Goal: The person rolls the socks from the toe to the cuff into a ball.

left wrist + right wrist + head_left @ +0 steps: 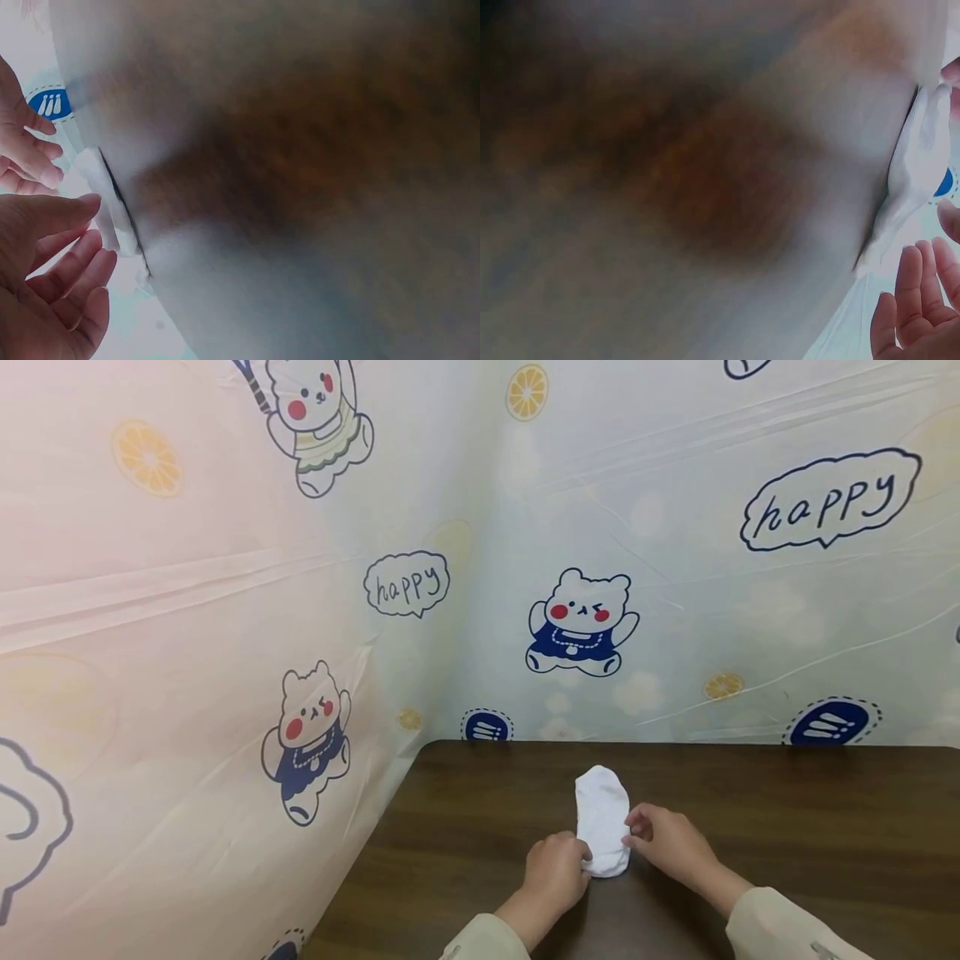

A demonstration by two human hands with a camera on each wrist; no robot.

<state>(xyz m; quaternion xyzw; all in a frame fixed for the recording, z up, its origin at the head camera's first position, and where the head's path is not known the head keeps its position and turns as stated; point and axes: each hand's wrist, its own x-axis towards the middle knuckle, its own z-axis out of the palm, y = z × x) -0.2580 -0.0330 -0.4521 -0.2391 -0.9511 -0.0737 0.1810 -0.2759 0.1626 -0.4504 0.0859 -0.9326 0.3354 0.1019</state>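
Observation:
A white ankle sock (602,818) lies flat and lengthwise on the dark wooden table, its lower end slightly bunched. At its lower left edge is my left hand (557,870), thumb and fingertips touching the cloth. In the left wrist view, this hand (56,270) has its fingers loosely bent beside the sock (109,199), with a gap below the thumb. My right hand (670,842) is at the sock's right edge, fingertips by the fabric. The right wrist view shows its fingers (909,285) fairly straight and apart from the thumb, next to the sock (915,165).
The brown table (810,835) extends widely to the right of the sock. A printed curtain (675,527) with bears and lettering hangs behind the table and along its left side. Light sleeves (787,927) cover both forearms.

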